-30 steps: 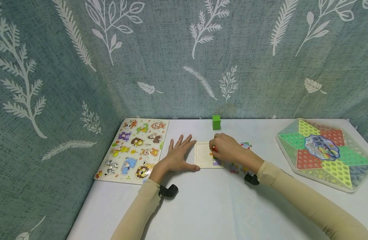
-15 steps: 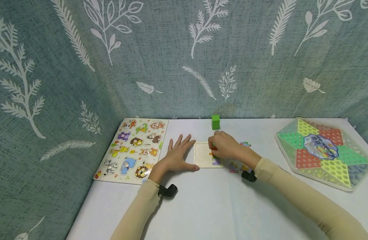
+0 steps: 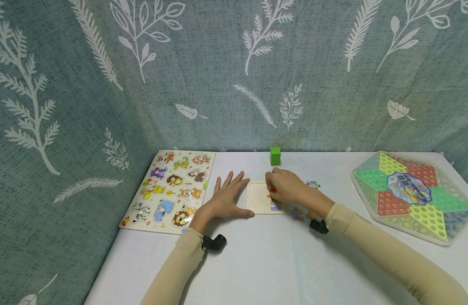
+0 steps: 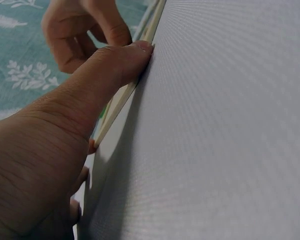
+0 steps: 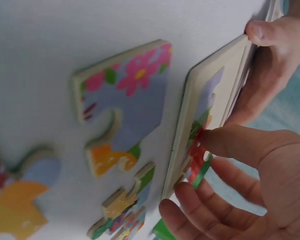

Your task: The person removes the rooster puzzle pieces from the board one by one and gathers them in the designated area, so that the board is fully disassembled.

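A small wooden puzzle tray (image 3: 259, 203) lies between the hands. My left hand (image 3: 225, 202) is spread at its left side; in the left wrist view the thumb (image 4: 122, 62) rests on the tray's near edge. My right hand (image 3: 289, 186) is over the tray's right part. In the right wrist view, its thumb and fingers pinch a red and green puzzle piece (image 5: 196, 157) at the tray's surface, partly hidden by the fingers. A lavender piece (image 5: 208, 92) lies inside the tray beside it.
Loose jigsaw pieces lie right of the tray, one with pink flowers (image 5: 145, 92). A green block (image 3: 275, 156) stands behind. An animal puzzle board (image 3: 169, 192) lies left, a hexagonal game box (image 3: 409, 195) right. Patterned cloth (image 3: 218, 76) hangs at the back.
The fingers of my right hand have shifted slightly left over the puzzle piece. My left hand keeps its place at the tray.
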`<state>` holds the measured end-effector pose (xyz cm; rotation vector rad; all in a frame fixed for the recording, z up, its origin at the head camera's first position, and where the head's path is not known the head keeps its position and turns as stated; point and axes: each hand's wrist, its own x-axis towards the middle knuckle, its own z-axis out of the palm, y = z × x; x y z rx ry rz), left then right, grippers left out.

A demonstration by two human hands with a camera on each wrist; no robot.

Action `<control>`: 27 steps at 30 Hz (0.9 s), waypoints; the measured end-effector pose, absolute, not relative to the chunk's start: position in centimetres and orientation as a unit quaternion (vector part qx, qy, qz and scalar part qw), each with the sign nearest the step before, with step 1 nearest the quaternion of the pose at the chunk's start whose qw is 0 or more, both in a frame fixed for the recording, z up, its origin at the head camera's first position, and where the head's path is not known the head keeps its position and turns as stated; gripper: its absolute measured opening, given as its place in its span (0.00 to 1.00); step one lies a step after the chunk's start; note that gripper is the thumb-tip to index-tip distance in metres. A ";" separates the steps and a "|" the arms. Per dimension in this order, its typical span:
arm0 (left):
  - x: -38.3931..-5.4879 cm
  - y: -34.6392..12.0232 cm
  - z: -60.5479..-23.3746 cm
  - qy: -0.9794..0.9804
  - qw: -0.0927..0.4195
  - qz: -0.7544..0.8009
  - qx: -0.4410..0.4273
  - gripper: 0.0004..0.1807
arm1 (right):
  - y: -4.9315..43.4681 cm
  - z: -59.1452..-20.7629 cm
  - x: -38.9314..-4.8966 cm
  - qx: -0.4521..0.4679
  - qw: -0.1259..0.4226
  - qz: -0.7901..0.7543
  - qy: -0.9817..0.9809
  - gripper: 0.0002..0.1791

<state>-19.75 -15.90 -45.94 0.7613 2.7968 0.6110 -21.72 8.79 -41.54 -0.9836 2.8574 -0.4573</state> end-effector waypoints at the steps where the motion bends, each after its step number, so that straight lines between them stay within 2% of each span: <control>1: -19.7 -15.9 -45.9 0.940 0.089 0.206 0.256 0.62 | 8.8 -41.5 -21.7 -0.316 0.043 -0.149 0.936 0.14; 5: -19.7 -15.9 -45.9 0.941 0.088 0.204 0.255 0.62 | 9.0 -41.5 -21.7 -0.312 0.040 -0.144 0.938 0.22; 15: -19.6 -15.8 -45.8 0.941 0.086 0.200 0.260 0.61 | 9.0 -41.3 -21.7 -0.347 -0.001 -0.139 0.928 0.10; 22: -19.6 -15.8 -45.8 0.940 0.086 0.203 0.261 0.61 | 9.1 -41.8 -21.5 -0.340 -0.013 -0.139 0.930 0.13; 27: -19.6 -15.9 -45.7 0.941 0.091 0.204 0.255 0.61 | 9.0 -41.8 -21.7 -0.348 -0.044 -0.146 0.925 0.11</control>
